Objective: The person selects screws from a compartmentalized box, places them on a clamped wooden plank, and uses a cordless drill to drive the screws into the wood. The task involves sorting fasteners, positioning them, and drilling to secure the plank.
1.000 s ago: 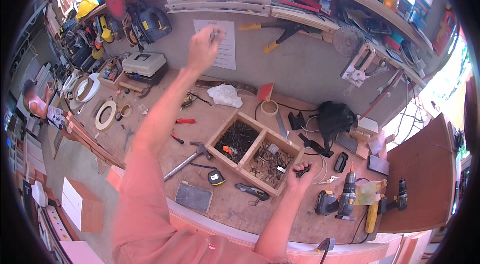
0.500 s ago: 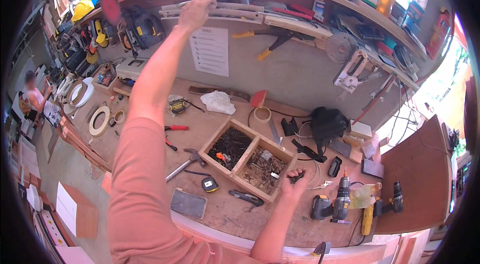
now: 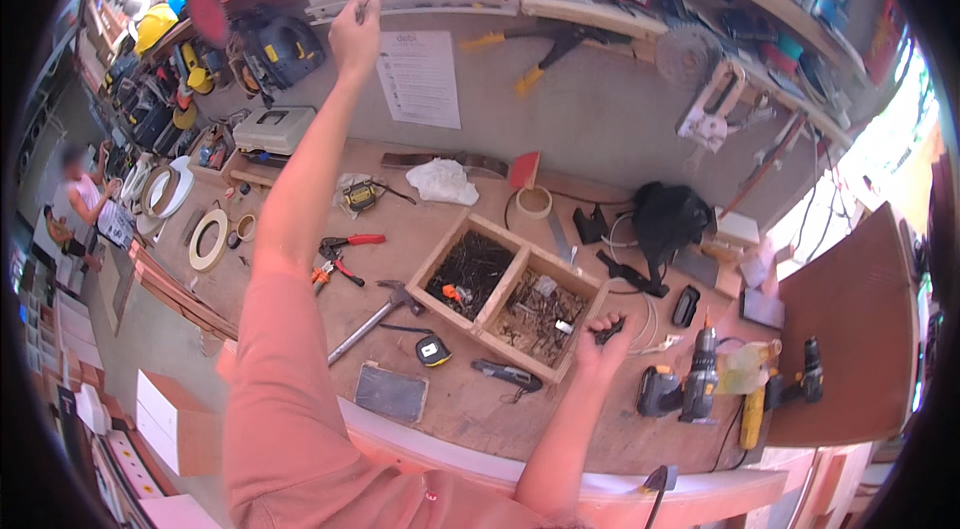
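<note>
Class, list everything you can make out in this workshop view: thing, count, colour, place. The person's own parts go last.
Workbench: 1, brown, centre
Divided box: 1, pale wood, mid-bench
Claw hammer: 1, silver and dark, left of box
Utility knife: 1, dark, in front of box
Power drills: 2, mostly dark, bench right
White bag: 1, white, behind box
Paper sheet: 1, white, wall
Toolbox: 1, pale grey, back left
Hard hat: 1, yellow, upper left
Remaining clutter: too jumbled to count
Left hand: 1, bare, raised before wall
Right hand: 1, bare, right of box, holding dark pieces
</note>
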A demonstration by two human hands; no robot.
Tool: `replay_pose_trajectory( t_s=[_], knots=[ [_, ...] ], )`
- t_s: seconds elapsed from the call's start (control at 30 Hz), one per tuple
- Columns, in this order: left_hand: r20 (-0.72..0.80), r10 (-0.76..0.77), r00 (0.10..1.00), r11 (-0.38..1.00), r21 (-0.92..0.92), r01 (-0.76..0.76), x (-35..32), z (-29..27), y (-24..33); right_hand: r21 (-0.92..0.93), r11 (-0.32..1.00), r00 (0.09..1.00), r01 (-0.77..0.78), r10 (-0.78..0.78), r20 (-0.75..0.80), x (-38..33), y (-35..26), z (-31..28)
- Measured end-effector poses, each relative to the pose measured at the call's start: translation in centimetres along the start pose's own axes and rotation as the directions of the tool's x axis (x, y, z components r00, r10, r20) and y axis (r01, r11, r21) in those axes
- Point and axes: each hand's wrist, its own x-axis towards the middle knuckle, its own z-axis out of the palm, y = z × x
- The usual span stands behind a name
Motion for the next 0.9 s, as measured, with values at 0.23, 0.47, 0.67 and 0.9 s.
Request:
replay_pose_trajectory(
  t_s=[0.23, 0.47, 0.67, 0.9],
  knots=[
    [0.960, 0.083, 0.267, 0.996, -0.076, -0.036, -21.6, -4.9, 5.2, 0.041, 0.999, 1.000, -0.001, 0.000, 0.022, 0.7, 0.8, -0.9],
    [0.953, -0.090, -0.288, 0.979, 0.032, -0.201, -36.6, -5.2, 11.9, 0.023, 1.000, 1.000, 0.004, -0.004, -0.024, -0.3, 0.8, 0.0],
    [0.954, -0.286, -0.086, 0.939, 0.261, -0.225, -41.9, -0.3, 12.6, 0.049, 0.999, 0.999, 0.008, -0.006, -0.034, -0.1, 1.0, 0.0],
    [0.893, -0.406, -0.196, 0.912, 0.383, -0.145, -45.0, 1.3, 14.0, 0.040, 0.999, 1.000, 0.013, -0.012, -0.016, -0.1, 0.8, -0.2]
  ],
)
